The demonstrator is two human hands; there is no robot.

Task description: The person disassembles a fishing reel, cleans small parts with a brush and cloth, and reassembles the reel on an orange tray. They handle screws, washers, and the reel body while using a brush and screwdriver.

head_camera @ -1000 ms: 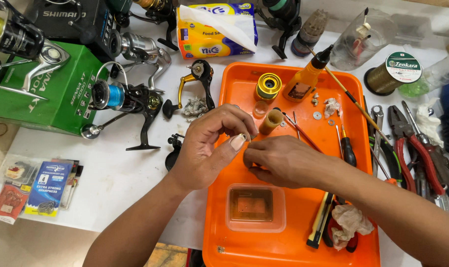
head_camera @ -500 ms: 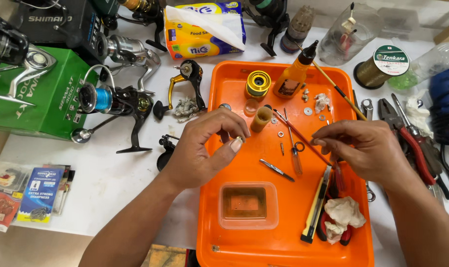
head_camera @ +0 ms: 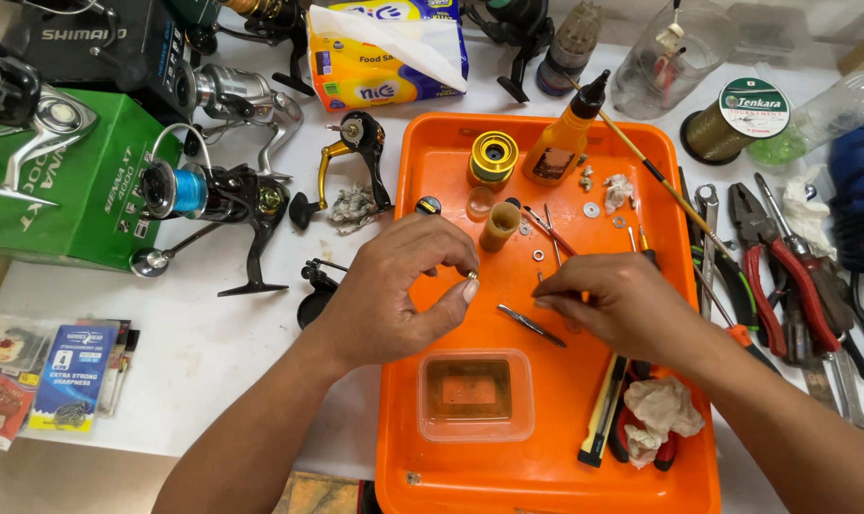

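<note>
My left hand (head_camera: 394, 290) pinches 1 tiny brass part (head_camera: 471, 276) between thumb and forefinger, over the orange tray (head_camera: 546, 457): light, hard, slippery, best gripped at its edges. My right hand (head_camera: 613, 305) presses fingertips down near the tweezers (head_camera: 530, 325).

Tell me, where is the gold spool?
In the head view, the gold spool sits at the orange tray's far end, just left of the orange bottle.
</note>
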